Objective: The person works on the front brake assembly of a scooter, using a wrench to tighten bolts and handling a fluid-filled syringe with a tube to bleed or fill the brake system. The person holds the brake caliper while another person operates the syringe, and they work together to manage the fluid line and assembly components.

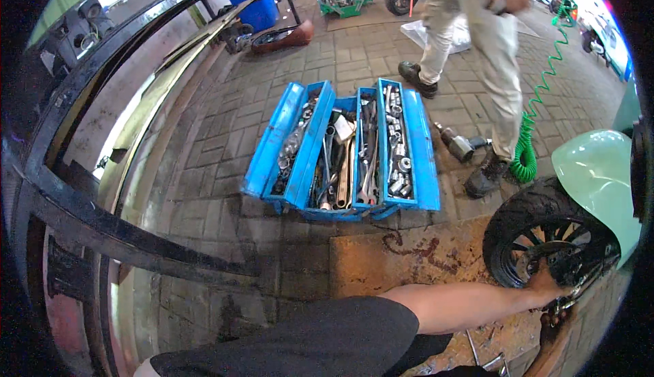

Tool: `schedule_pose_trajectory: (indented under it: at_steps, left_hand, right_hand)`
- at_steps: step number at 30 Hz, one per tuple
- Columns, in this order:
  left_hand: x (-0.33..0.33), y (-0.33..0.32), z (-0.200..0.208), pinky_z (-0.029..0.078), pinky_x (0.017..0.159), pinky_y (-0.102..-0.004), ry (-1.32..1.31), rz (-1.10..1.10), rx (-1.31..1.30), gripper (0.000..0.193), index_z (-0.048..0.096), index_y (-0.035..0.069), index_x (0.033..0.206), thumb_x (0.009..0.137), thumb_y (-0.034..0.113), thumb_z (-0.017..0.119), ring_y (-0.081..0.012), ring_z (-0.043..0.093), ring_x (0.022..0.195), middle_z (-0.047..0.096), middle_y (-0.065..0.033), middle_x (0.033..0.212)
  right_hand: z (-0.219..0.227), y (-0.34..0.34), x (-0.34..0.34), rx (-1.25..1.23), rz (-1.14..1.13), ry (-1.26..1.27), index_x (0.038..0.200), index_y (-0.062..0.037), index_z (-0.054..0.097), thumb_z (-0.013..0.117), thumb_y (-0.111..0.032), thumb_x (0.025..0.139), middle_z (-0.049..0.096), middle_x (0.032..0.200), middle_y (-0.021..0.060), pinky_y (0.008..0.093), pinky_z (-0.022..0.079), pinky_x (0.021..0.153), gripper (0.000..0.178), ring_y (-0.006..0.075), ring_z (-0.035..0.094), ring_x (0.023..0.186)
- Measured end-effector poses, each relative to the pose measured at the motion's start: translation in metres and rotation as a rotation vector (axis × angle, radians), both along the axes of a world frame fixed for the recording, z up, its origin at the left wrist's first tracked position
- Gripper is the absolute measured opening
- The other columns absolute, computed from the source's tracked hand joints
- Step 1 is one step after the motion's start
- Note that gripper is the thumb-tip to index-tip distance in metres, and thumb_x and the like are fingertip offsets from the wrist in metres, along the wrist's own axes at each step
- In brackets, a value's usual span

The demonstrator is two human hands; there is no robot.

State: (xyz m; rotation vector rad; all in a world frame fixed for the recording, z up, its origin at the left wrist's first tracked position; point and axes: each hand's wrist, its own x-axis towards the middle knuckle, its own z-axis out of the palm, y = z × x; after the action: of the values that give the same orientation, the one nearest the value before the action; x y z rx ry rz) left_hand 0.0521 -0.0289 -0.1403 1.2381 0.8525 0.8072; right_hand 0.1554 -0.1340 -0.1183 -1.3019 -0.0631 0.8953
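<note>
My left arm, in a black sleeve, reaches across to a scooter wheel (507,230) with a black tyre. My left hand (545,283) is at the lower side of the hub, its fingers hidden among dark parts. Just below it, my right hand (554,320) has its fingers curled at a shiny metal part (563,303), too small to name. Beside the wheel rises a mint-green fender (591,166). Under my arms lies a stained brown board (364,261) with metal tools (492,362) on it.
Ahead stands an opened blue toolbox (426,152) full of wrenches and sockets. Right of it lie an impact wrench (458,144) and a coiled green air hose (524,155), near a standing person in light trousers (501,70). A black metal frame (122,240) borders the left.
</note>
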Motion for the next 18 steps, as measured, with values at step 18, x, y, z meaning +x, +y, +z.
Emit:
schedule_pose_trajectory:
  at_steps: [18]
  left_hand:
    - [-0.006,0.012,-0.019,0.025,0.114,-0.0374,-0.061,-0.032,0.133,0.119,0.009,-0.007,0.143,0.065,0.046,0.081,-0.0345,0.029,0.137,0.031,-0.0229,0.145]
  right_hand:
    - [0.027,0.008,-0.028,0.009,0.114,0.059,0.08,-0.0194,0.052,0.055,-0.042,0.093,0.042,0.065,-0.0105,0.0225,0.034,0.048,0.026,0.0045,0.04,0.05]
